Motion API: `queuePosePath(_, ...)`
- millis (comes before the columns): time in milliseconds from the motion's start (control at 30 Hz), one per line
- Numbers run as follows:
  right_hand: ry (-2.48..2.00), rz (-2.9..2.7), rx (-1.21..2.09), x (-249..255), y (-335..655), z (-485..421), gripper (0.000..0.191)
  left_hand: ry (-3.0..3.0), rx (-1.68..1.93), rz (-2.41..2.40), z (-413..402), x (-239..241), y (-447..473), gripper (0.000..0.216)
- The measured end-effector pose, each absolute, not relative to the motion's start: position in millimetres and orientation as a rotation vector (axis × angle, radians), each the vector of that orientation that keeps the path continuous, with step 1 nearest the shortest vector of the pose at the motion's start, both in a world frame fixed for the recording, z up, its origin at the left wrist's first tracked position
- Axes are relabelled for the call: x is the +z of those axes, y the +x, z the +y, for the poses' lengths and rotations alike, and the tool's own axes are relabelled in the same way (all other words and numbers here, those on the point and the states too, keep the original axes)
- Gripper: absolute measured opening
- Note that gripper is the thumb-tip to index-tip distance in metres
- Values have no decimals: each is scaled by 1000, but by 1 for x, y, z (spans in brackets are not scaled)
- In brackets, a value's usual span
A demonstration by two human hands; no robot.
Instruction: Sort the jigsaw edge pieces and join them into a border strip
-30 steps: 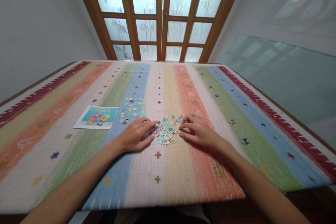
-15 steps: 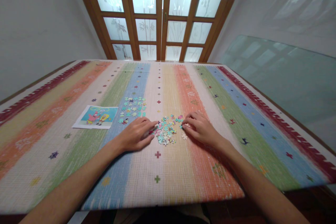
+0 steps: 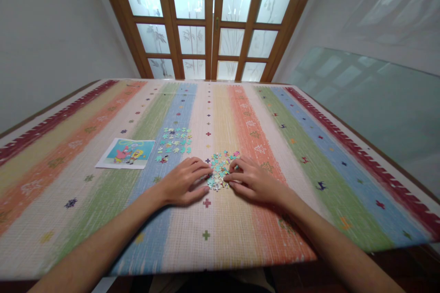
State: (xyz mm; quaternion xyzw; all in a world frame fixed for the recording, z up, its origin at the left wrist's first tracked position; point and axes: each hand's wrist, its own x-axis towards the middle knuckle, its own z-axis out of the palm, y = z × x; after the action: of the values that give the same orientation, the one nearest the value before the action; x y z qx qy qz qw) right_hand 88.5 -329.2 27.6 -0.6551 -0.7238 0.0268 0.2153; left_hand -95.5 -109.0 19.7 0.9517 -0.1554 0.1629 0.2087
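A small heap of loose jigsaw pieces (image 3: 220, 168), mostly teal and pink, lies on the striped cloth of the table (image 3: 240, 219). My left hand (image 3: 182, 183) rests flat on the cloth at the heap's left side, fingers stretched toward it. My right hand (image 3: 250, 179) lies at the heap's right side, fingers curved and touching the pieces. Both hands hem the heap in from either side. Neither hand lifts a piece.
A second group of pieces (image 3: 174, 141) is spread out farther back on the left. A printed cartoon picture (image 3: 128, 153) lies left of that. Wooden glazed doors (image 3: 209, 18) stand beyond the table's far edge. A glass pane (image 3: 371, 100) leans at the right.
Both hands have slid inward toward each other, pushing the scattered pieces into a tighter heap. The right hand moved left the most.
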Motion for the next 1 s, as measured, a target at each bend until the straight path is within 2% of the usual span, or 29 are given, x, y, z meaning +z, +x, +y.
queuePosePath(567,-1750,-2006,54,23,91,-326,26,2751,409,-467,-124,10,-91,53)
queuePosePath(1000,-1675,-1950,40,21,89,-326,19,2690,516,-406,-131,10,-88,32)
